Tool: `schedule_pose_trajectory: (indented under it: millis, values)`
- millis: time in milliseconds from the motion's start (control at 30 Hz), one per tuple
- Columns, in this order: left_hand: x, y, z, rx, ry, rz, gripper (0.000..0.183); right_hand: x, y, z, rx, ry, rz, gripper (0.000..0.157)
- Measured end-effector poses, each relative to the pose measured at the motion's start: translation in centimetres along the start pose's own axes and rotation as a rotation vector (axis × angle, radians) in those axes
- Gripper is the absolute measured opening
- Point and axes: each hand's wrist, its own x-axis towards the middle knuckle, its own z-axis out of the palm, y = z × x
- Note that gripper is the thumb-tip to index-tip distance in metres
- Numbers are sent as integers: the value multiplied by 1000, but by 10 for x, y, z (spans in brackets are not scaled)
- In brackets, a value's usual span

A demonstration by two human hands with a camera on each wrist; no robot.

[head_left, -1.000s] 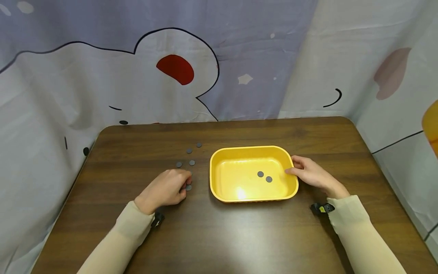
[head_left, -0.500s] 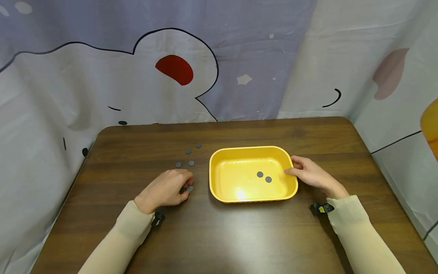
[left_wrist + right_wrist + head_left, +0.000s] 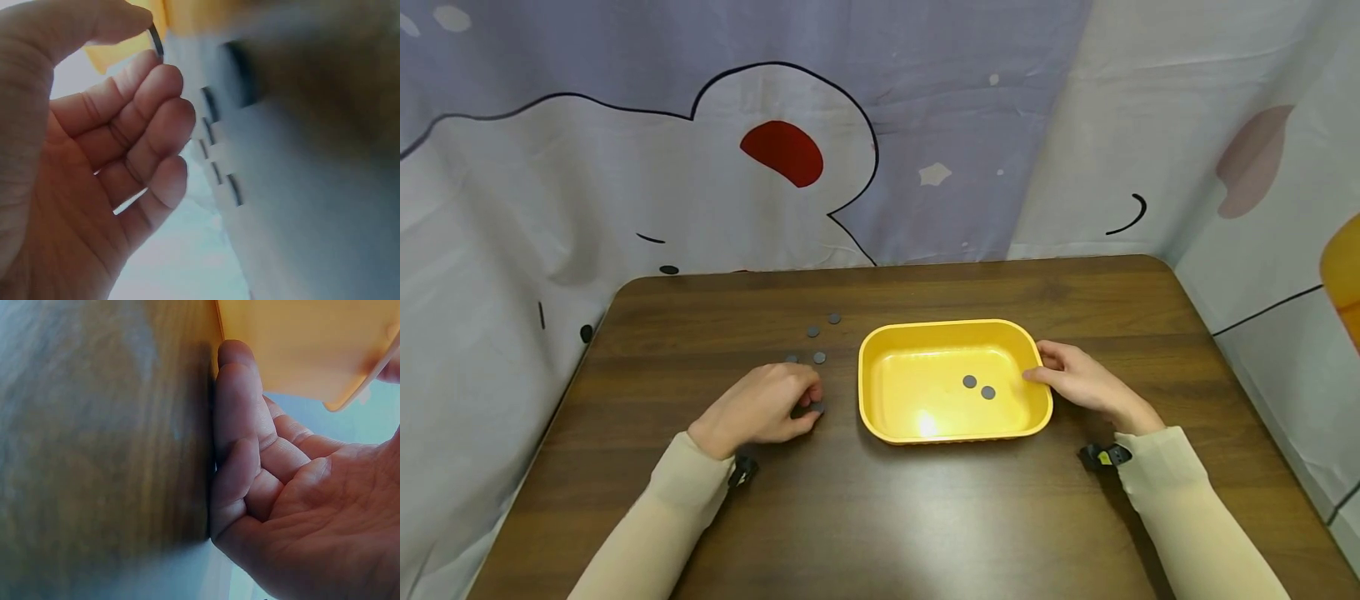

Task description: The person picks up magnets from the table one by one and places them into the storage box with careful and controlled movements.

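Note:
In the head view my left hand (image 3: 758,406) is low over the table, left of the yellow plastic tray (image 3: 887,429). Its thumb and index finger pinch a small dark grey round disc (image 3: 156,41) by the edges, and the other fingers curl loosely. My right hand (image 3: 1082,383) grips the tray's right side, thumb over the rim on the inside, fingers against the outer wall (image 3: 300,356). Two flat grey discs lie inside the tray, one disc (image 3: 970,382) just left of the other disc (image 3: 988,392).
Behind my left hand, several more discs lie on the brown wooden table (image 3: 970,517), among them a disc (image 3: 820,357) and a farther disc (image 3: 834,318). One disc is partly hidden by the hand. A printed curtain (image 3: 947,133) hangs behind the table.
My left hand has drawn slightly back and left, and the disc at its fingertips has turned from lying flat to being pinched. The right hand and tray have stayed put.

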Motion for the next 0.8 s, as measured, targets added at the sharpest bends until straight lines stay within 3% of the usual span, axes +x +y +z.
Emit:
schedule_pose_trajectory:
  millis: [267, 533, 800]
  values:
    - [15, 8, -27, 0, 79, 57, 20, -1, 1, 0, 0, 5, 13, 53]
    - [49, 29, -50, 15, 112, 135, 14, 1, 1, 0, -14, 8, 14, 55]
    - [82, 48, -63, 17, 106, 200, 11, 6, -1, 3, -9, 10, -6, 46]
